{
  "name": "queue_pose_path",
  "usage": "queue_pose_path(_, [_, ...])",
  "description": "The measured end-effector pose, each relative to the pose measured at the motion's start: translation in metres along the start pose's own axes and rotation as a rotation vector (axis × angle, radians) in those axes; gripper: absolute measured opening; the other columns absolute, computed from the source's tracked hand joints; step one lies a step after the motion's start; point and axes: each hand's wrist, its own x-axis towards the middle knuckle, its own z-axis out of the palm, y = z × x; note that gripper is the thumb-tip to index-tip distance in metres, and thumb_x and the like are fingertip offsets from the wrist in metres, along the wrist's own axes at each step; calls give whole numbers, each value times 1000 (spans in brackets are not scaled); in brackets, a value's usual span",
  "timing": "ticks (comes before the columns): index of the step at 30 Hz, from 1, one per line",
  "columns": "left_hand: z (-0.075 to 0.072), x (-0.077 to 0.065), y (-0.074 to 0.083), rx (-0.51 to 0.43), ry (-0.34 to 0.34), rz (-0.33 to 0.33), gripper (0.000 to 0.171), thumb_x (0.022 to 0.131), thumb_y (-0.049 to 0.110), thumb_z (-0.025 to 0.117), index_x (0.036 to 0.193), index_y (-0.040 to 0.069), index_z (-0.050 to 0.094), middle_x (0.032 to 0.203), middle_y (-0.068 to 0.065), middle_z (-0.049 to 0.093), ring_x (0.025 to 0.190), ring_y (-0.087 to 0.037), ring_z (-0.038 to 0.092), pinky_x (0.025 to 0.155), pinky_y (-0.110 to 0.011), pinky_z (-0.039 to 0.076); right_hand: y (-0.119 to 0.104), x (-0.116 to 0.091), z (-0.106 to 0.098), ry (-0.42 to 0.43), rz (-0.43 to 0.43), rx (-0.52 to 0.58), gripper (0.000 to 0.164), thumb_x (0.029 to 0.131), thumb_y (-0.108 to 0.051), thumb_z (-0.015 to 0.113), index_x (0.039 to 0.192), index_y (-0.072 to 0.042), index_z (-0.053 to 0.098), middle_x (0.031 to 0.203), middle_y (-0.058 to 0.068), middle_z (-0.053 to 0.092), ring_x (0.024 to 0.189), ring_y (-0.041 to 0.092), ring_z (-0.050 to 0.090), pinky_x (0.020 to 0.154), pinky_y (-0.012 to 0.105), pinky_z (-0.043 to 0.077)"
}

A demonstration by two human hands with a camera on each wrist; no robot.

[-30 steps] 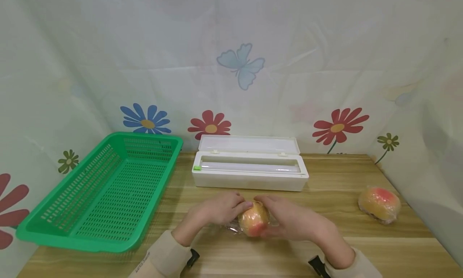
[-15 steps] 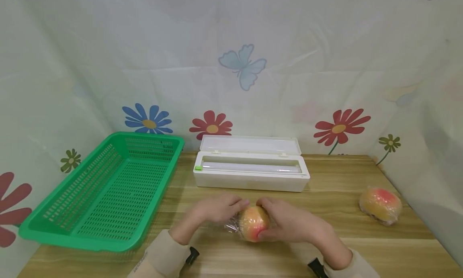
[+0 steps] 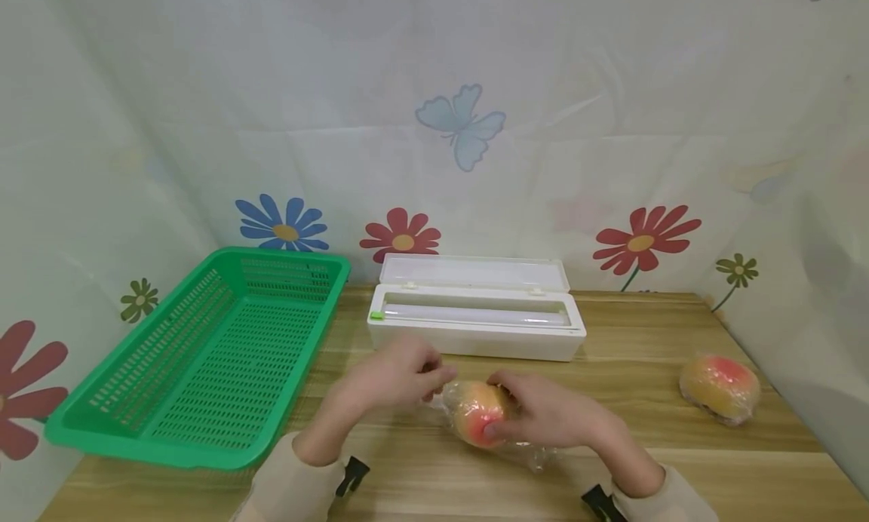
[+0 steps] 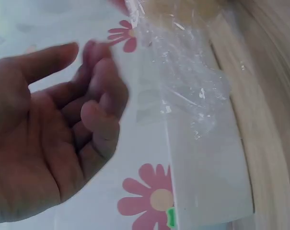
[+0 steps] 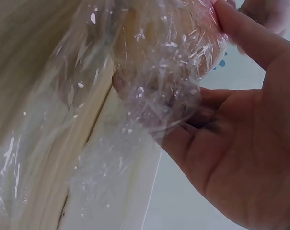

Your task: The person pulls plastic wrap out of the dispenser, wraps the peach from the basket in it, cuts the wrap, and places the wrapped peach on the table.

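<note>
My right hand point(image 3: 553, 412) grips a yellow peach point(image 3: 478, 412) with a red blush, thumb on the near side and fingers behind it. Clear plastic film point(image 5: 159, 81) covers the fruit, and its loose crumpled ends hang out on both sides. My left hand point(image 3: 397, 379) is to the left of the peach, beside the film. In the left wrist view, the fingers of this left hand point(image 4: 63, 124) are loosely curled with nothing between them, apart from the film tail point(image 4: 197, 91).
Behind the hands stands a white film dispenser box point(image 3: 475, 342), lid up, with a roll point(image 3: 475, 315) inside. A green plastic basket point(image 3: 268, 431) is on the left of the wooden table point(image 3: 631, 341). Another film-wrapped fruit point(image 3: 720, 390) lies at the right. A flowered curtain point(image 3: 326, 115) hangs behind.
My left hand has moved up and left, away from the peach. The peach has turned slightly in the right hand, and film now shows below it on the right.
</note>
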Motion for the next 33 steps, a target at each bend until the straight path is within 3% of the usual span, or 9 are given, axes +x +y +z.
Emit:
queue_pose_path(4, [-1,-7,6,55,-167,-92,48,103,39,62,63,12,62,53,4,50,49,-11,44,50,-27,34,3,0,-1,15,43,71,53,91,-45,77,121,-6,59,98,-7,62,86,11,59,77,33,51])
queue_pose_path(8, [1,-3,3,34,-204,-91,44,106,34,58,70,9,64,58,4,50,52,-11,44,52,-26,35,2,0,-4,71,96,127,50,90,-45,77,116,-6,60,92,-5,63,84,15,60,73,32,51])
queue_pose_path(12, [2,3,-2,-60,-91,-44,31,106,29,60,83,10,70,67,2,57,59,-12,51,55,-27,44,0,0,-5,121,112,157,49,90,-45,77,116,-5,63,91,-5,65,85,15,61,73,31,52])
queue_pose_path(17, [5,7,-1,-101,84,-7,19,100,29,69,89,14,72,76,3,64,69,-14,59,60,-30,52,-1,1,-7,148,129,197,50,91,-42,77,118,-2,64,93,-3,67,87,16,63,74,33,53])
queue_pose_path(22, [10,12,1,-107,141,32,10,97,22,75,96,13,72,85,7,65,79,-13,62,69,-27,55,-3,1,-7,177,138,217,49,92,-42,77,116,-1,64,92,-2,68,86,16,64,73,33,54])
queue_pose_path(33, [21,17,-5,-170,251,50,18,99,27,71,108,13,68,100,5,63,93,-13,61,79,-29,55,-9,1,-7,238,158,236,53,92,-45,76,119,-3,61,94,-2,67,86,18,64,71,32,55])
